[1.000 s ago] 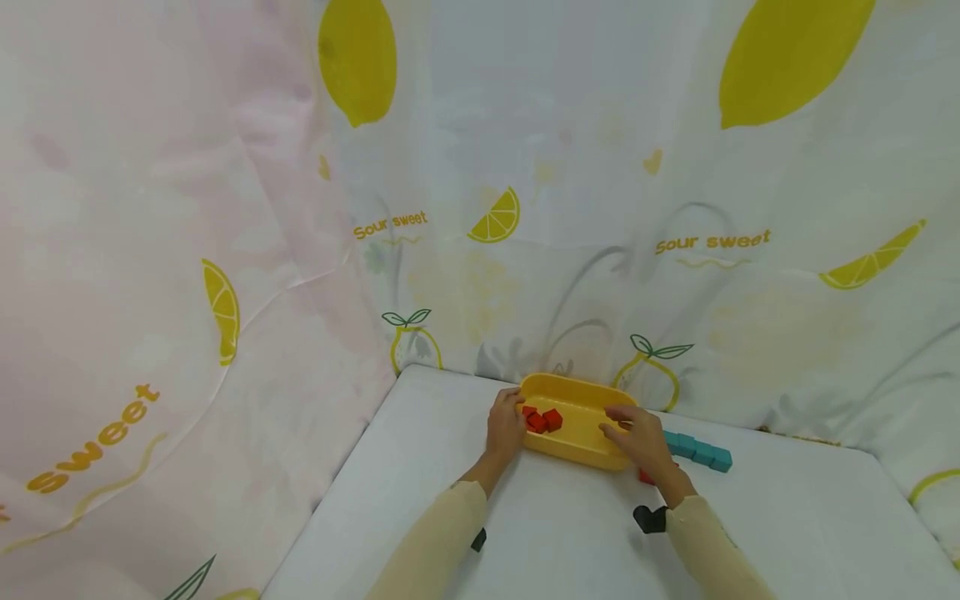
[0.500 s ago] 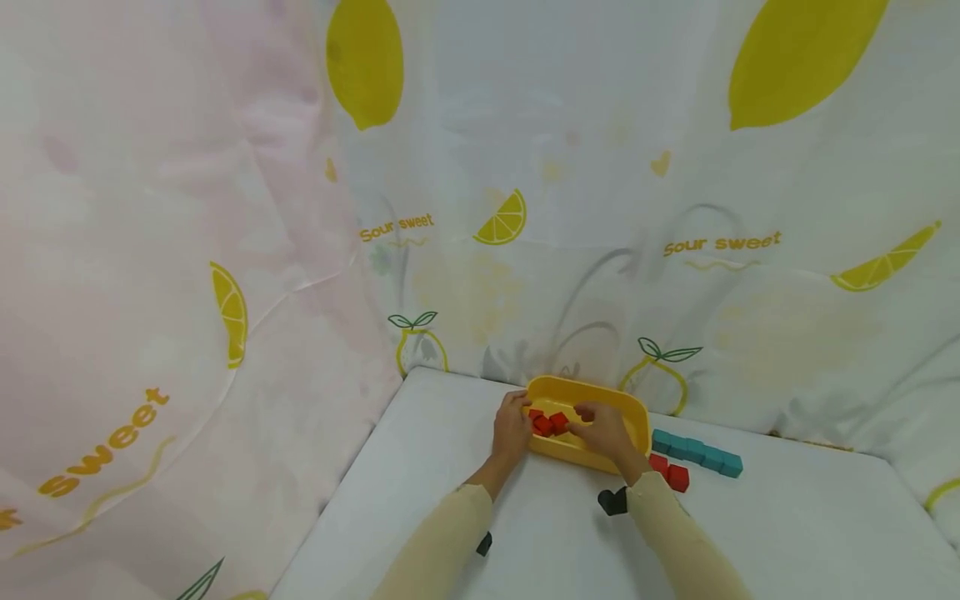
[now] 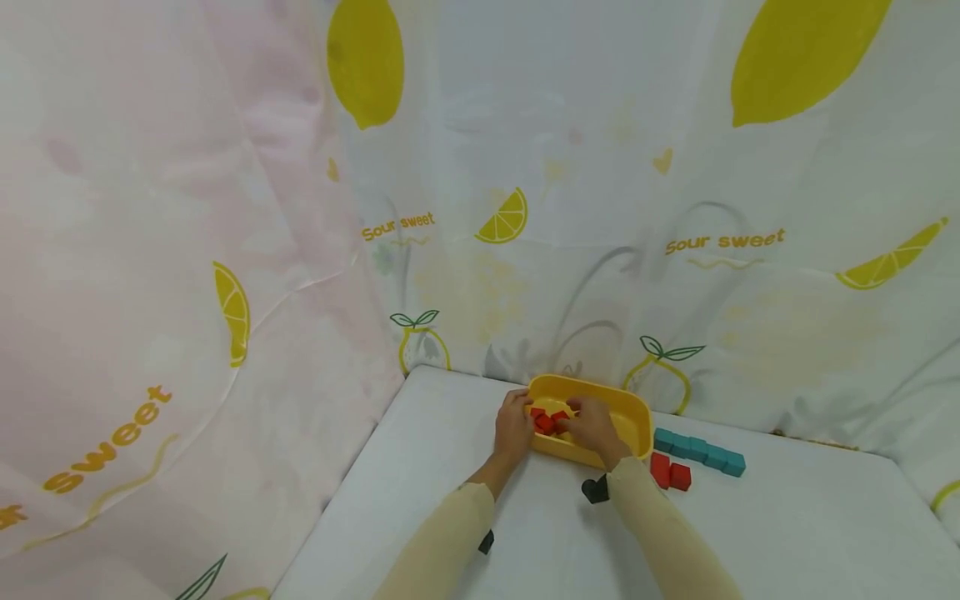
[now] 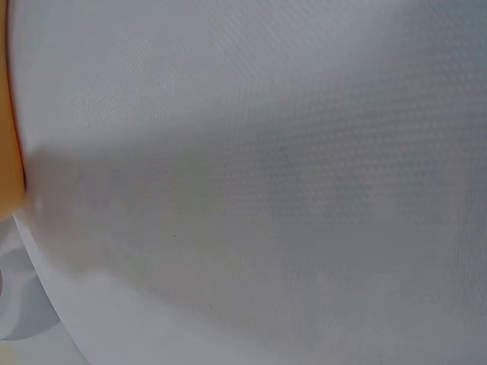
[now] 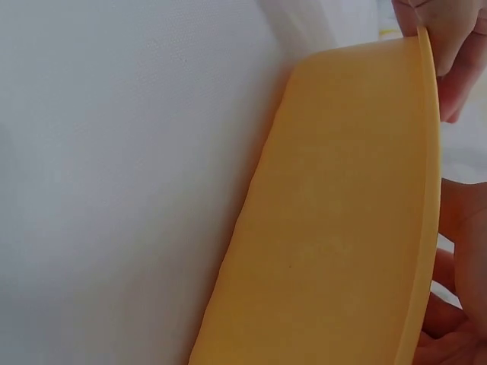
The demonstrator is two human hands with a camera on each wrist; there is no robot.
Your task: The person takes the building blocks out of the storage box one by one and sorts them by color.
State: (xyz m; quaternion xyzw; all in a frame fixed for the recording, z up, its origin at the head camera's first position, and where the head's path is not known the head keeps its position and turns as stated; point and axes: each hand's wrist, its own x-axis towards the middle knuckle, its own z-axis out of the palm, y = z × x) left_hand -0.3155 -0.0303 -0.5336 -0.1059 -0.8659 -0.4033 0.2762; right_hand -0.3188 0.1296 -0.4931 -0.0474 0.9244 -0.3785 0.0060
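Note:
A yellow tray (image 3: 637,408) stands on the white table against the back curtain. Several red cubes (image 3: 543,422) lie together at its left end. My left hand (image 3: 513,429) grips the tray's left end, with fingertips over the rim; in the right wrist view this left hand (image 5: 449,38) shows at the far end of the tray wall. My right hand (image 3: 594,427) reaches over the front rim into the tray, thumb and fingertips at the rightmost red cube. Whether they pinch that cube is hidden. The left wrist view holds only table and an edge of the tray (image 4: 9,152).
Right of the tray lies a row of teal cubes (image 3: 699,451). Two red cubes (image 3: 670,472) sit in front of that row, near the right forearm. A lemon-printed curtain (image 3: 570,167) rises behind and left of the table (image 3: 810,525).
My right hand has moved left, from the right end of the tray to the red cubes inside it. The left hand keeps its grip on the tray's left end.

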